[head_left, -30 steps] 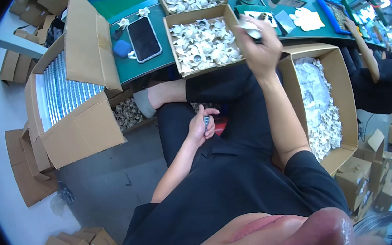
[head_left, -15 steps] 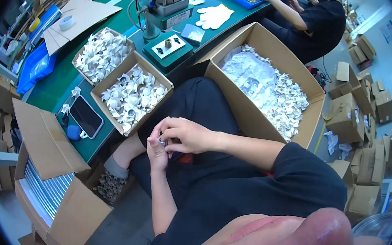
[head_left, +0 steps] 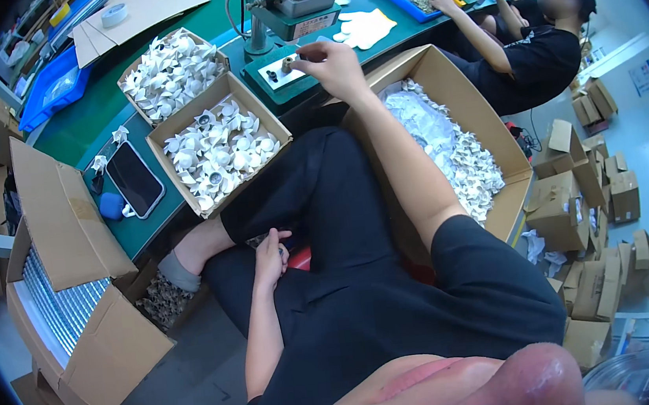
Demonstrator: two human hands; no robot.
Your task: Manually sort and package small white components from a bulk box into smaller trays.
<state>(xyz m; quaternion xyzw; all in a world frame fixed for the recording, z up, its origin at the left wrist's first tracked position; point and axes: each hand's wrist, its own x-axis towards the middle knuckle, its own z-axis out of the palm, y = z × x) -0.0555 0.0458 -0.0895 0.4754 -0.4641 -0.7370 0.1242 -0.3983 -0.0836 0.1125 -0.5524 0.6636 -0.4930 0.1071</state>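
My right hand reaches out to the press at the bench, its fingers bent and pinched together beside a small brass-coloured peg on the white fixture plate. Whatever may be between those fingertips is too small to make out. Low over my lap, my left hand is closed with curled fingers; a small dark spot shows at them, but what it holds is unclear. White finned parts, like small impellers, fill an open carton near my knee, and some have dark round centres.
Behind stands a second carton of white finned parts. A large carton at my right holds white parts and a plastic bag. A phone and white glove lie on the bench. Another person works at far right.
Both hands were together over my lap. My right hand has gone forward and right to the press fixture, while my left hand has dropped lower. A clear flat box near the fixture is now hidden.
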